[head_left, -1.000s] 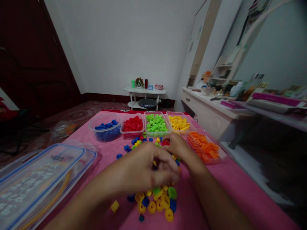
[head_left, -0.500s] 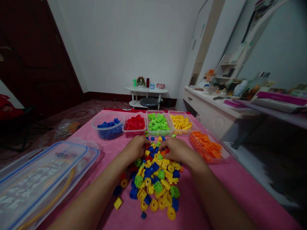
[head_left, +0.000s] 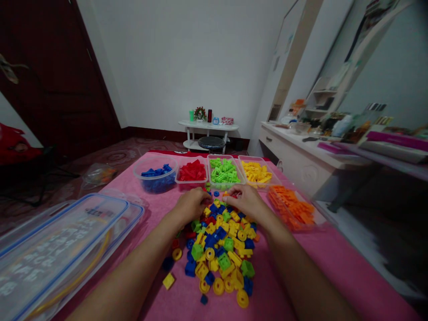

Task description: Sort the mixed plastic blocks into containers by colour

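Observation:
A heap of mixed plastic bricks (head_left: pixel 219 247) in yellow, blue, green and red lies on the pink tablecloth (head_left: pixel 301 267) before me. My left hand (head_left: pixel 190 206) rests at the heap's far left edge, fingers curled down into the bricks. My right hand (head_left: pixel 243 201) sits at the far right edge, fingertips pinched on a small red and orange piece (head_left: pixel 230 194). What my left fingers hold, if anything, is hidden.
Beyond the heap stand sorted tubs: blue bricks (head_left: pixel 155 174), red (head_left: pixel 191 173), green (head_left: pixel 223 171), yellow (head_left: pixel 256 171), and an orange tray (head_left: pixel 291 208) at the right. A large lidded clear box (head_left: pixel 63 249) lies at the left. A white dresser (head_left: pixel 301 156) flanks the right.
My left hand has moved from above the heap's middle out to its far left edge. My right hand has shifted slightly farther away. The view has tilted a little.

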`<move>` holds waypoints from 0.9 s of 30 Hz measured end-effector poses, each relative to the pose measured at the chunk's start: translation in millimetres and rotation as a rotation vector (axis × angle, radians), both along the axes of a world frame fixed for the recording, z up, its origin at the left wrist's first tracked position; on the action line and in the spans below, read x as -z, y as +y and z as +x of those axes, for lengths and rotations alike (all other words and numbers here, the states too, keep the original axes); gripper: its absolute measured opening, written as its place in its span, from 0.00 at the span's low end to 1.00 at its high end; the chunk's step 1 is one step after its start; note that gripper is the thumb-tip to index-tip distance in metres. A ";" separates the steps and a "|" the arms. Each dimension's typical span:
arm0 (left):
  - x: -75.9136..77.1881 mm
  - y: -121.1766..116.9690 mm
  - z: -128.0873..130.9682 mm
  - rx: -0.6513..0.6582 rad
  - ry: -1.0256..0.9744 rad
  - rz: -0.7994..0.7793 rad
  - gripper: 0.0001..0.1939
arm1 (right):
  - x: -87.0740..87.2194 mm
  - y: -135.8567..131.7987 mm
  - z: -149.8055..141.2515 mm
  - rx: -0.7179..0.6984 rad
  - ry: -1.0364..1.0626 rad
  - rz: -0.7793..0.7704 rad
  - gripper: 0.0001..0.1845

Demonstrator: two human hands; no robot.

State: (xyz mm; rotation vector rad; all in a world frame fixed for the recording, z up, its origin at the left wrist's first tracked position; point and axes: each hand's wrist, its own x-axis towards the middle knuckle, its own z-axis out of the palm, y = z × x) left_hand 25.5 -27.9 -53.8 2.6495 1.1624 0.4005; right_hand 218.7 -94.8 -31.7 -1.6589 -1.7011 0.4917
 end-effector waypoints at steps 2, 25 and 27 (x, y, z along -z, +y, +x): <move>1.8 0.2 -0.7 0.038 0.024 0.003 0.16 | -0.6 1.2 -3.0 0.018 0.197 0.007 0.13; -11.3 3.8 5.0 0.008 -0.591 -0.487 0.06 | -6.2 -1.0 -25.5 0.057 1.436 -0.255 0.13; -21.4 -0.4 6.6 0.018 -0.768 -0.641 0.10 | -3.0 -0.8 -27.1 0.049 1.352 -0.236 0.13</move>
